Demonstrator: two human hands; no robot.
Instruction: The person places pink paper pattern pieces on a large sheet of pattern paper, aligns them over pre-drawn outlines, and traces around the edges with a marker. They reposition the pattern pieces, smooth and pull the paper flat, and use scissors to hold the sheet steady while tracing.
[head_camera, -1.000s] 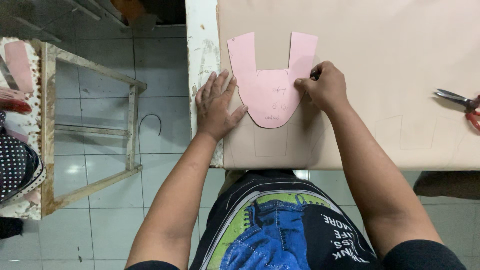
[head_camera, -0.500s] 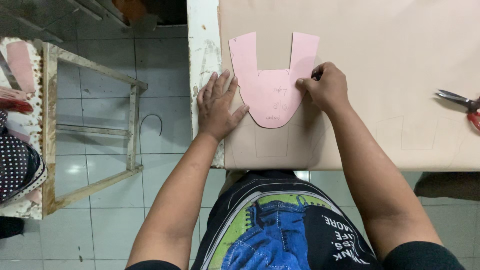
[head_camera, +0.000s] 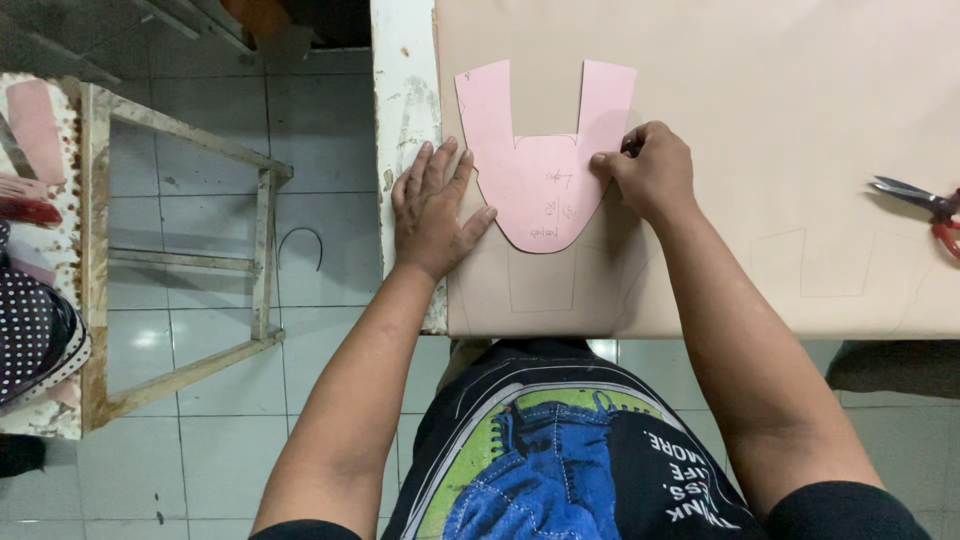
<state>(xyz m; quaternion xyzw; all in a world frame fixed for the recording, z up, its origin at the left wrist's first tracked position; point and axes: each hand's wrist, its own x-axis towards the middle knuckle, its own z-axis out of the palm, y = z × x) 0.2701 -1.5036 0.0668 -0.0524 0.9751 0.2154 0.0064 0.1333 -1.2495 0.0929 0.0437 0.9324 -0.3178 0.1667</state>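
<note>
A pink U-shaped paper pattern (head_camera: 540, 170) lies flat on a large tan sheet (head_camera: 760, 120) that covers the table. My left hand (head_camera: 432, 208) rests flat with spread fingers at the pattern's left edge, pressing on it and the tan sheet. At the pattern's right edge my right hand (head_camera: 650, 170) is closed around a dark pen or marker, with only a small part of it showing and its tip against the pattern's edge. Faint traced outlines (head_camera: 830, 262) of the same shape show on the tan sheet below and to the right.
Red-handled scissors (head_camera: 925, 205) lie on the tan sheet at the far right. The table's white chipped edge (head_camera: 405, 110) runs along the left. A worn wooden frame (head_camera: 175, 270) stands on the tiled floor to the left, beside a patterned surface (head_camera: 35, 150).
</note>
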